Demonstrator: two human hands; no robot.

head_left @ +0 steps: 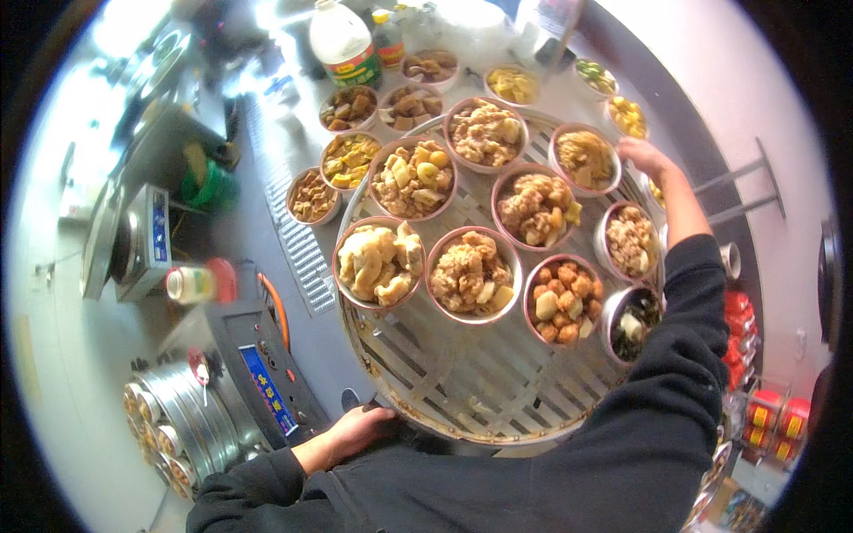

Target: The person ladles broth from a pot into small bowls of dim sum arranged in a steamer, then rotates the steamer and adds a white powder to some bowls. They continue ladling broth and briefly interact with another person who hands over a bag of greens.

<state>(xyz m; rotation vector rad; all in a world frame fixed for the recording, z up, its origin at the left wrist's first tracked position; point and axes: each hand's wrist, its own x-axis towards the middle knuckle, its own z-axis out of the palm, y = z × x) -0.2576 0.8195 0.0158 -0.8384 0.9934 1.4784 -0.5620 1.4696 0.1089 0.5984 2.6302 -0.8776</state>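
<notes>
A large round slatted steamer tray (480, 393) lies before me, bearing several bowls of food. Near its lower left edge is my left hand (363, 428); its fingers are partly hidden, so what it holds is unclear. My right hand (643, 154) reaches past the tray's right side, beside a bowl of brown shredded food (585, 158); its fingertips are hard to make out. Also on the tray stand a bowl of reddish balls (564, 300), a bowl of pale dumpling-like pieces (378, 263) and a bowl of dark greens (632, 324).
More bowls, one with yellow pieces (512, 84), stand beyond the tray near a large white plastic jug (341, 40). At left are a scale (148, 240), a green container (210, 186) and stacked round metal steamers (200, 413). Red-lidded containers (763, 416) stand at lower right.
</notes>
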